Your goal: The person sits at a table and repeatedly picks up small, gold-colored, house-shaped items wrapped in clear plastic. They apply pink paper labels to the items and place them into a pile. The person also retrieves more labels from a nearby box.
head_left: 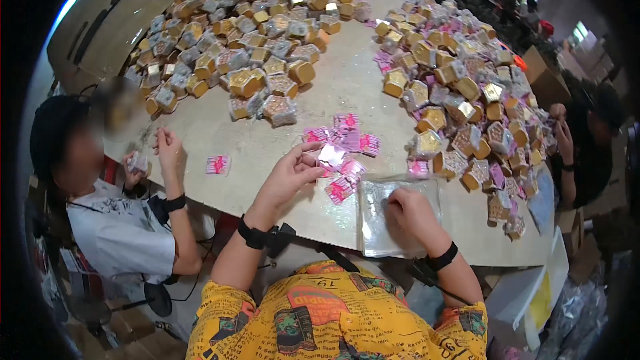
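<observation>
My left hand [291,177] is closed, with thumb and fingers at the edge of a small pink printed packet [331,156] that glints with glare. Several similar pink and white packets [341,190] lie loosely around it. To the right, my right hand [415,212] rests with curled fingers on a stack of flat clear plastic bags [380,237]. Its fingertips appear to pinch the top bag, though they are partly hidden. One more pink packet [217,165] lies apart on the left.
A large heap of wrapped gold and patterned house-shaped pieces [240,47] covers the far left; another heap [460,93] fills the right. A co-worker [127,213] sits at left holding a small wrapped piece. Other people's hands [565,137] show at right and far edge. A cardboard box [100,27] stands far left.
</observation>
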Demonstrator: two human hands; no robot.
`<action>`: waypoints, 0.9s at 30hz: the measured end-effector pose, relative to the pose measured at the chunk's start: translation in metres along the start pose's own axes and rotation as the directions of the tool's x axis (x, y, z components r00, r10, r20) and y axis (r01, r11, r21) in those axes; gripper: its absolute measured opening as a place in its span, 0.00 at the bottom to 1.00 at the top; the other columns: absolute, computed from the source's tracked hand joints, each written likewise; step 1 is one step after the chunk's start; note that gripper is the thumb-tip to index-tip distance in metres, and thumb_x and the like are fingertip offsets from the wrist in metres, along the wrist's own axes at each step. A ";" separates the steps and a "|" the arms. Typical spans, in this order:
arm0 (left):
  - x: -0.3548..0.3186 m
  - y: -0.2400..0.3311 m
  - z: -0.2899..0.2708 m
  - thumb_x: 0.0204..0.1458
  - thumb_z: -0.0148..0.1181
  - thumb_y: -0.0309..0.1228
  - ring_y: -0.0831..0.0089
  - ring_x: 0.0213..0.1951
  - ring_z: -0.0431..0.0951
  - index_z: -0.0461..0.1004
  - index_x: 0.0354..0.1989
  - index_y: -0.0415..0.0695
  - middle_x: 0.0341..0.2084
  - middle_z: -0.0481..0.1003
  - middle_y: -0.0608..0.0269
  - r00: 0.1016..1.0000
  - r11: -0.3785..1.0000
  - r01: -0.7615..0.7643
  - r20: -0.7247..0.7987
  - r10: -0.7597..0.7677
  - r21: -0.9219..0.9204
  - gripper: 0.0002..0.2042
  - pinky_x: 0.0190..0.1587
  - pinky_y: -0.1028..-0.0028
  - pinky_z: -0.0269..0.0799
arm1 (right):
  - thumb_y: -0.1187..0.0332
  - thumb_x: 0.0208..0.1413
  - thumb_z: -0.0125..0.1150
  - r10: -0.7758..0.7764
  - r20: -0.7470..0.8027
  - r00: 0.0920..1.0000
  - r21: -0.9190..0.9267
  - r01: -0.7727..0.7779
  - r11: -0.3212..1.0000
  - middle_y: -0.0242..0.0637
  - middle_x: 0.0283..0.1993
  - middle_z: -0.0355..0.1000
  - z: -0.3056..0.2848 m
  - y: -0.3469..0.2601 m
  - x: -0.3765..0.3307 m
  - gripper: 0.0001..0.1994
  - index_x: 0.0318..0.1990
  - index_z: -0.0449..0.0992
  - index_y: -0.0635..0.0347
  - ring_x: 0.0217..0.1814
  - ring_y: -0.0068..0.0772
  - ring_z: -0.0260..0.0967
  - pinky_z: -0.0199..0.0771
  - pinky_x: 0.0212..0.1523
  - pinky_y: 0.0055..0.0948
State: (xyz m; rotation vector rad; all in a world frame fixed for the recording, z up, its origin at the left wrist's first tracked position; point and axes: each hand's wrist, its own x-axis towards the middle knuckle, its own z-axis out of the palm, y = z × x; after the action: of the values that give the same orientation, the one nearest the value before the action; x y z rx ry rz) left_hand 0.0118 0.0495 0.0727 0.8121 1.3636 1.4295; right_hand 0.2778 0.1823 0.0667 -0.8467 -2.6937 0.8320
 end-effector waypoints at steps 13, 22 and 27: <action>0.013 -0.002 0.065 0.61 0.49 0.31 0.74 0.37 0.78 0.65 0.50 0.42 0.36 0.74 0.64 0.971 0.871 0.215 0.194 -0.141 -0.441 0.12 0.41 0.72 0.77 | 0.72 0.47 0.64 0.047 -0.268 0.962 0.202 0.008 0.979 0.39 0.30 0.70 -0.041 -0.016 -0.009 0.04 0.29 0.78 0.62 0.27 0.35 0.71 0.71 0.30 0.30; 0.022 -0.006 0.076 0.62 0.49 0.31 0.75 0.38 0.78 0.65 0.51 0.42 0.37 0.74 0.63 0.965 0.839 0.238 0.217 -0.147 -0.490 0.11 0.42 0.72 0.78 | 0.71 0.48 0.64 0.102 -0.239 0.966 0.282 -0.032 0.959 0.39 0.28 0.71 -0.038 -0.007 -0.015 0.05 0.31 0.79 0.64 0.27 0.33 0.70 0.70 0.29 0.28; 0.024 -0.012 0.077 0.61 0.49 0.31 0.74 0.38 0.78 0.65 0.53 0.43 0.38 0.75 0.62 0.961 0.828 0.247 0.236 -0.144 -0.503 0.13 0.43 0.69 0.78 | 0.72 0.49 0.64 0.096 -0.287 0.953 0.291 -0.009 0.957 0.39 0.27 0.71 -0.033 -0.002 -0.018 0.05 0.31 0.80 0.64 0.27 0.33 0.70 0.69 0.28 0.28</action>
State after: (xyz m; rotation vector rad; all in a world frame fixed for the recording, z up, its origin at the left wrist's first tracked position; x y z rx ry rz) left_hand 0.0784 0.0968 0.0693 0.4130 0.8137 1.4251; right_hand 0.3025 0.1852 0.0945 -0.8967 -2.2308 0.9879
